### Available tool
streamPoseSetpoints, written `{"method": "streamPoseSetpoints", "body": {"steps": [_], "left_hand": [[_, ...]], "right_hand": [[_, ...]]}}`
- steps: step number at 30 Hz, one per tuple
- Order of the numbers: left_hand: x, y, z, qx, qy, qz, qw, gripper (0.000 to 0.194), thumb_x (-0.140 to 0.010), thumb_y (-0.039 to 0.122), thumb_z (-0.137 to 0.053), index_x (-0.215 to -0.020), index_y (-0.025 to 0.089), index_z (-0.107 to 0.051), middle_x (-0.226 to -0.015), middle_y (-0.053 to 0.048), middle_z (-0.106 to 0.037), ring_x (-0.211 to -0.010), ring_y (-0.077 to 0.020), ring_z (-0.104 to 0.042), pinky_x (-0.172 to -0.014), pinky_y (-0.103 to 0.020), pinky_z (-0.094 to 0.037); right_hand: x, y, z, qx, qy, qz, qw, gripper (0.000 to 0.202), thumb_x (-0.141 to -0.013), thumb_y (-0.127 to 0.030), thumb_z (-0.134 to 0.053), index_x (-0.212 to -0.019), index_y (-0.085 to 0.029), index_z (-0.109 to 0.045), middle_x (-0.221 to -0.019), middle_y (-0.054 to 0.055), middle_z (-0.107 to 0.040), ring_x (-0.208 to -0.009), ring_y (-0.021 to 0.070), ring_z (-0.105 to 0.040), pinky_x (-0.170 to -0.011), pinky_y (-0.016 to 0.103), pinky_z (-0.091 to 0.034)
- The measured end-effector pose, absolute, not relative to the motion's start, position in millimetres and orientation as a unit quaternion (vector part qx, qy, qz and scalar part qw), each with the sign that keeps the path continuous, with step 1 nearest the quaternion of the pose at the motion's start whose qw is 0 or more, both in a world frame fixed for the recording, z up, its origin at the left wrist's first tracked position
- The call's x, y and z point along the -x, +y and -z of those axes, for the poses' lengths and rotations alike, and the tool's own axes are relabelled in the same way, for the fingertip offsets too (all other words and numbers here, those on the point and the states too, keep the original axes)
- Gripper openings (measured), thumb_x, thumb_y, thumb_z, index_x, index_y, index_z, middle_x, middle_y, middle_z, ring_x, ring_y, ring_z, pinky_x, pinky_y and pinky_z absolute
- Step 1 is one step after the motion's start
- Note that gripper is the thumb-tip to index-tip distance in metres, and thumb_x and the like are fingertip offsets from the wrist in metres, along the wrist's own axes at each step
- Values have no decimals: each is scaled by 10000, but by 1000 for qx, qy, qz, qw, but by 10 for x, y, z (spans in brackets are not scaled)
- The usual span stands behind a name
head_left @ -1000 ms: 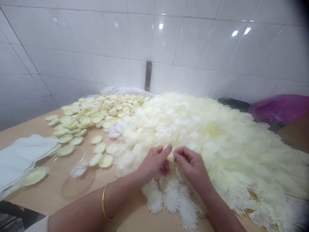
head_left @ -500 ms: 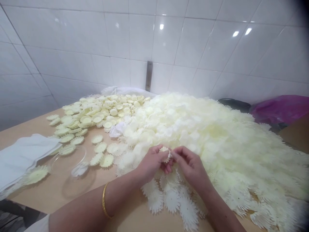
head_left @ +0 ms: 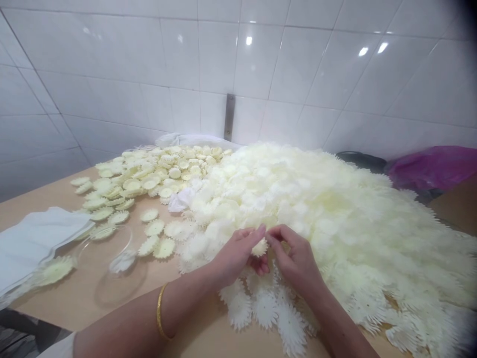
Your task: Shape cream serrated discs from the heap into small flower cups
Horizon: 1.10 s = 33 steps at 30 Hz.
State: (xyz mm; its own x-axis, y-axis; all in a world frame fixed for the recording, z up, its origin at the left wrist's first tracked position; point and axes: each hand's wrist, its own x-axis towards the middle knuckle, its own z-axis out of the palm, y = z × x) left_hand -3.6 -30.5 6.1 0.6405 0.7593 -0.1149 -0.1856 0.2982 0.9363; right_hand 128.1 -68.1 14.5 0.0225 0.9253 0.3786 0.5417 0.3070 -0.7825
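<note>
Between the thumb and fingers of my left hand is a small pale yellow fabric flower piece with a toothed edge. Close beside it on the right, my right hand has thumb and forefinger pinched at the piece's edge; what the fingertips hold, if anything, is too small to make out. Both hands are in front of a large heap of pale cream petal pieces. Several loose white petal pieces lie on the table just below my hands.
Stacked round flower pieces fill the table's back left. A clear round dish and white sheets lie at left on the brown table. A purple bag sits at far right. A tiled wall stands behind.
My left thumb has moved up and over the flower piece, which now shows less of its face. My right hand stays pinched close by, almost unmoved.
</note>
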Motion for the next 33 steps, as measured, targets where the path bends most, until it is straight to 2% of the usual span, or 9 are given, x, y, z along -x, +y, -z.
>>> {"method": "streamPoseSetpoints", "body": {"steps": [4, 8, 11, 13, 18, 22, 25, 29, 33], "left_hand": [[46, -300, -113, -469, 232, -298, 798, 241, -766, 336, -493, -832, 111, -552, -645, -38, -538, -530, -118, -553, -536, -262, -463], [39, -281, -127, -433, 249, -316, 807, 194, -733, 207, -485, -859, 85, -566, -646, -61, -557, -534, -131, -561, -553, -287, -478], [23, -282, -127, -420, 285, -334, 794, 175, -769, 230, -484, -821, 79, -557, -616, -63, -552, -521, -132, -557, -535, -278, -476], [15, -288, -120, -409, 296, -344, 792, 187, -798, 257, -468, -821, 87, -542, -614, -57, -548, -524, -132, -557, -531, -273, -477], [18, -290, -86, -437, 272, -328, 792, 344, -830, 404, -420, -837, 89, -557, -677, -63, -557, -585, -131, -566, -564, -270, -482], [20, -278, -73, -449, 238, -318, 800, 377, -809, 445, -438, -885, 103, -578, -727, -63, -574, -643, -135, -574, -581, -257, -480], [16, -270, -78, -433, 223, -321, 812, 293, -800, 356, -467, -869, 97, -585, -764, -65, -574, -669, -137, -576, -584, -253, -485], [6, -264, -75, -405, 243, -321, 821, 168, -705, 170, -535, -846, 80, -539, -730, -58, -571, -592, -135, -589, -585, -275, -490], [-4, -269, -63, -361, 292, -337, 819, 376, -636, 27, -490, -1007, 59, -437, -644, -58, -588, -565, -170, -620, -601, -302, -495]], "right_hand": [[-1298, -682, -142, 564, -650, -215, 462, 148, -847, -245, -433, -728, -185, -497, -572, -22, -535, -504, 116, -523, -507, 228, -416], [-1302, -697, -174, 547, -667, -153, 482, 103, -834, -243, -449, -766, -187, -502, -673, 9, -530, -614, 140, -526, -576, 256, -425], [-1303, -701, -179, 504, -709, -88, 485, 41, -801, -215, -485, -813, -195, -518, -824, 46, -518, -773, 176, -512, -683, 296, -419], [-1304, -694, -163, 497, -732, -82, 459, 57, -780, -194, -497, -825, -198, -531, -873, 57, -504, -804, 185, -501, -700, 307, -414], [-1301, -672, -115, 530, -745, -107, 391, 81, -793, -163, -455, -759, -186, -526, -824, 50, -492, -741, 169, -490, -664, 295, -400], [-1284, -671, -108, 534, -763, -50, 361, 122, -793, -123, -419, -720, -177, -499, -787, 43, -493, -719, 168, -471, -667, 308, -371], [-1275, -669, -108, 531, -767, -29, 359, 151, -793, -100, -387, -693, -173, -473, -750, 43, -497, -710, 171, -454, -655, 312, -355], [-1298, -661, -114, 536, -727, -120, 412, 150, -801, -122, -389, -684, -180, -462, -733, 31, -491, -677, 149, -462, -599, 272, -370], [-1343, -653, -134, 543, -670, -220, 456, 126, -791, -184, -438, -668, -184, -467, -703, 14, -492, -648, 139, -478, -586, 259, -393]]}}
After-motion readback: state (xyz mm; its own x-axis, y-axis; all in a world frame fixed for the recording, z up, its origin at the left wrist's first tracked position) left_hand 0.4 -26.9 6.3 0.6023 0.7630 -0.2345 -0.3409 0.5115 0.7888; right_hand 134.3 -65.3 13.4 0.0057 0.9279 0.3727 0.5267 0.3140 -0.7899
